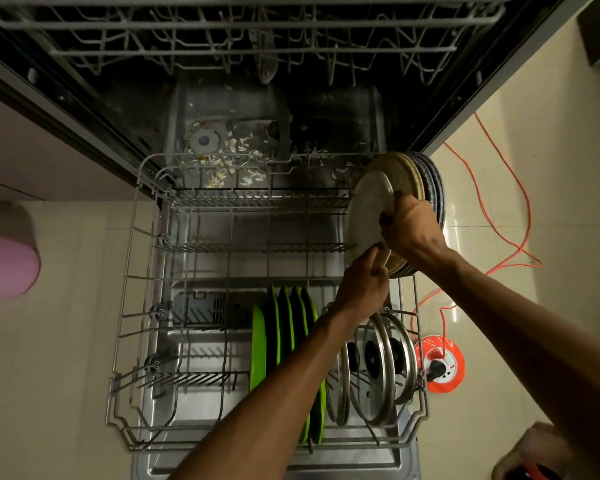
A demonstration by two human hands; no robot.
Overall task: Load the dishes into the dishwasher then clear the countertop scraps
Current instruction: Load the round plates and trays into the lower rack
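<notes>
Both hands on plate stack [404, 183] at far right corner of lower rack [132, 258]. Right hand [411, 226] grips stack's top edge, fingers curled round; left hand [362, 284] pinches white front plate [369, 216] at bottom rim. Green plates [281, 327] and glass lids [378, 365] stand upright nearer, food scraps [229, 157] on tub floor.

In the rack [125, 327]: four green plates [284, 337], three glass lids [378, 368]; two hands [361, 289] above it.

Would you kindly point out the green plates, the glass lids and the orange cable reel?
green plates [258, 344]: head view, face of the leftmost plate
glass lids [378, 372]: head view, glass of the front lid
orange cable reel [456, 370]: head view, right rim
</notes>
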